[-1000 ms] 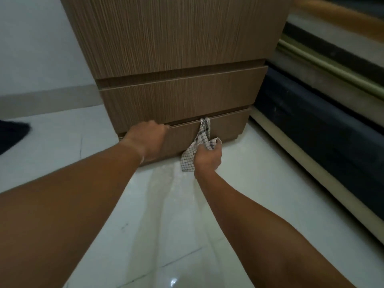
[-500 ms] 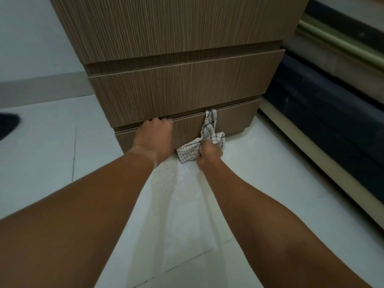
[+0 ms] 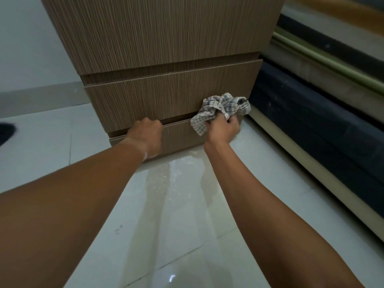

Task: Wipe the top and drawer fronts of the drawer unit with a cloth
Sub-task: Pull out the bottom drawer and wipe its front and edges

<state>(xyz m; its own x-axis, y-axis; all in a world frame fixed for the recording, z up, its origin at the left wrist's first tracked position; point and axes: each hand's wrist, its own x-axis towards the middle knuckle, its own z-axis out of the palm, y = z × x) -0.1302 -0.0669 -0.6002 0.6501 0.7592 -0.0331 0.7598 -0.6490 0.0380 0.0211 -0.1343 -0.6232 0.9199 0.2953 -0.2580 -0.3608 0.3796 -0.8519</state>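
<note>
A wood-grain drawer unit [image 3: 166,38] stands on the floor ahead of me, with three drawer fronts showing. My left hand [image 3: 146,135] grips the top edge of the bottom drawer [image 3: 178,136], fingers hooked into the gap. My right hand [image 3: 223,128] holds a bunched checked cloth [image 3: 220,110] against the right end of the drawer fronts, near the unit's right corner. The cloth overlaps the lower edge of the middle drawer [image 3: 166,96]. The unit's top is out of view.
Glossy white floor tiles [image 3: 176,215] lie under my arms. A bed with a dark mattress side [image 3: 311,113] and pale base runs along the right. A grey wall and skirting [image 3: 37,96] are at the left, with a dark object [image 3: 5,132] at the far left edge.
My right hand has carried the cloth to the right and upward along the drawer fronts, from the middle to the right corner. My left hand stays on the bottom drawer's edge.
</note>
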